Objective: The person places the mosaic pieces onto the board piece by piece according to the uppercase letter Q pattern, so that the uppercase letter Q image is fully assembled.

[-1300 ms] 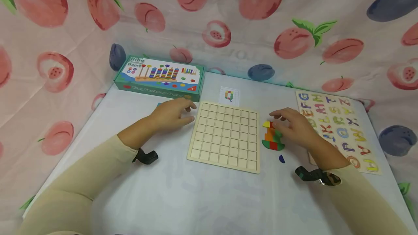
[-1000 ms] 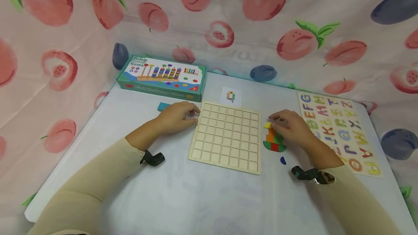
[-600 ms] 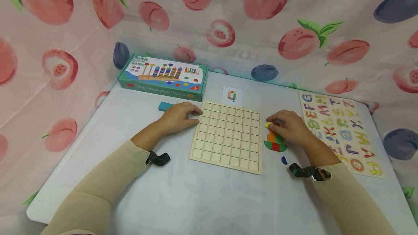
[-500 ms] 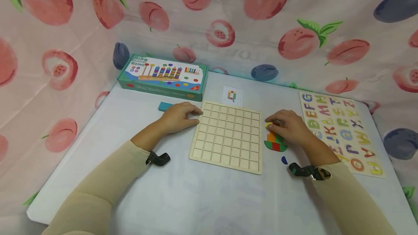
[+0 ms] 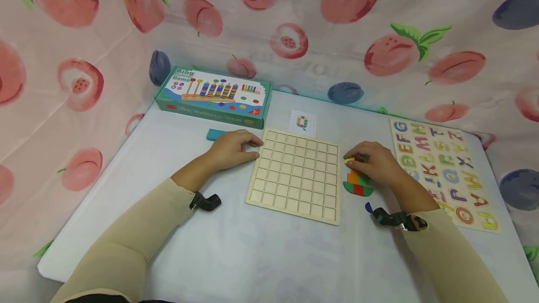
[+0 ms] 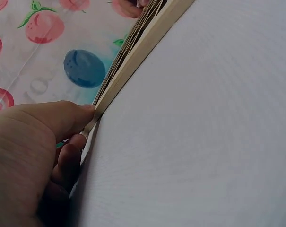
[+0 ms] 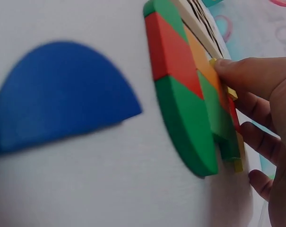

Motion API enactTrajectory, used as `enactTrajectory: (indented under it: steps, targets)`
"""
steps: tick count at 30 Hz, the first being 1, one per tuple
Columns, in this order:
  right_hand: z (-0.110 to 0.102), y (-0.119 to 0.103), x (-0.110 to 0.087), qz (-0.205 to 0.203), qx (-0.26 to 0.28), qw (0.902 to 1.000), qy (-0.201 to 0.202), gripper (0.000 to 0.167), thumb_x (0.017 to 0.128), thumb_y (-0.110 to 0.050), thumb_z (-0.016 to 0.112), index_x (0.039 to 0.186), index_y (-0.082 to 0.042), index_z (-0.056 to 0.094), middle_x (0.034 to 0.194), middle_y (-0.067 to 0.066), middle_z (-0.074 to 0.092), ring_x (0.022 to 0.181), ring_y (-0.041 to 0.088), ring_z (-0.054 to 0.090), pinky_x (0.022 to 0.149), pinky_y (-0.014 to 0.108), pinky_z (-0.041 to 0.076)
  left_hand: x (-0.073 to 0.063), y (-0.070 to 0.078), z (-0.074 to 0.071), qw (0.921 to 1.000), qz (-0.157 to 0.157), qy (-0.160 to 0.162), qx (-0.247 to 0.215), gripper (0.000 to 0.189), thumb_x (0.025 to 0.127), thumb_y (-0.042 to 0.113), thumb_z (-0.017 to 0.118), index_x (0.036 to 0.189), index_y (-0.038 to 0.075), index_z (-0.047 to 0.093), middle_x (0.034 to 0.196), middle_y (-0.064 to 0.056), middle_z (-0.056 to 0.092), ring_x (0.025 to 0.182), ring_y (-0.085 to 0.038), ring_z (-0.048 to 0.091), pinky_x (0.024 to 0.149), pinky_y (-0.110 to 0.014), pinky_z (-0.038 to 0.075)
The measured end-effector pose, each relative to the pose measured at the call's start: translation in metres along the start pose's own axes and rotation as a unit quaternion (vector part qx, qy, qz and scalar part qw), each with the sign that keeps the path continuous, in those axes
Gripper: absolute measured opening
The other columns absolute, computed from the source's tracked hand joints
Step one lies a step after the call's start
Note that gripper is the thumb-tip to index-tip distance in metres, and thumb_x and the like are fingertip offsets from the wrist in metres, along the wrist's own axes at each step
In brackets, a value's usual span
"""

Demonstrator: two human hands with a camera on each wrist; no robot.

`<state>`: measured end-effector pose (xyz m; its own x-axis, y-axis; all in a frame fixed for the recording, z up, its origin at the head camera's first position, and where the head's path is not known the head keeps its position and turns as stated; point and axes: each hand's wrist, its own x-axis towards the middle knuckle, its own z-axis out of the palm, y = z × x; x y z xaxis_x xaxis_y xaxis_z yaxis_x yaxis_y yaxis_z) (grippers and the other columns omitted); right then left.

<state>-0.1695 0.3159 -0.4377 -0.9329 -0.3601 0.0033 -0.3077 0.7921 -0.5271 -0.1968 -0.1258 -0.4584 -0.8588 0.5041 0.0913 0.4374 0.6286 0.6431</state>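
Note:
A square wooden grid board (image 5: pixel 294 176) lies in the middle of the table. At its left edge rests my left hand (image 5: pixel 233 151), thumb and fingertips touching the rim; the left wrist view shows the thumb (image 6: pixel 79 113) against the board's side. To the right of the board, my right hand (image 5: pixel 376 162) pinches a small yellow block (image 5: pixel 348 160) between thumb and fingers. This block sits at the end of a cluster of red, green and orange blocks (image 5: pixel 358 188), partly covered by the hand. Nearer me lies a blue half-round block (image 7: pixel 62 94), separate from the cluster.
A small card (image 5: pixel 302 123) with a coloured Q pattern lies behind the board. At the back left are a Ring Challenge Game box (image 5: pixel 214 97) and a teal block (image 5: pixel 214 134), partly behind the left hand. An alphabet board (image 5: pixel 450 176) covers the right side.
My right hand has come down onto the blocks and its thumb and fingers have closed on the yellow one. The left hand has moved right to the board's edge, uncovering the teal block.

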Motion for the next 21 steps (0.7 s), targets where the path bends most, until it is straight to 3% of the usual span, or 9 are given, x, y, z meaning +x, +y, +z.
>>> enactTrajectory:
  steps: [6,13,21]
  targets:
    - [-0.003,0.000,0.003,0.032,0.018,0.9991,-0.020,0.011,0.100,-0.013,0.077,0.110,-0.013,0.081,0.110,0.008,0.072,0.103,0.029,0.056,0.090,0.049,0.045,0.001,-0.001,0.001,1.0000,-0.002,0.002,0.000,0.032,0.095,0.029,0.084,0.124,0.018,0.079,0.117,0.005,0.074,0.077,-0.012,0.059,0.072,-0.032,0.049]
    - [-0.005,-0.001,0.008,0.060,0.027,0.9974,-0.029,0.012,0.104,-0.013,0.070,0.110,-0.013,0.081,0.115,0.011,0.073,0.112,0.033,0.056,0.097,0.053,0.044,0.000,-0.002,0.001,1.0000,-0.006,0.005,0.001,0.033,0.094,0.029,0.085,0.124,0.019,0.079,0.116,0.006,0.074,0.078,-0.011,0.058,0.073,-0.032,0.049]
    - [-0.008,-0.006,0.013,0.085,0.047,0.9948,-0.030,0.014,0.106,-0.014,0.068,0.109,-0.011,0.081,0.104,0.010,0.072,0.094,0.029,0.056,0.079,0.040,0.049,0.000,0.000,0.000,1.0000,-0.001,0.005,-0.002,0.032,0.094,0.029,0.085,0.124,0.019,0.079,0.116,0.005,0.074,0.078,-0.011,0.058,0.074,-0.032,0.049]
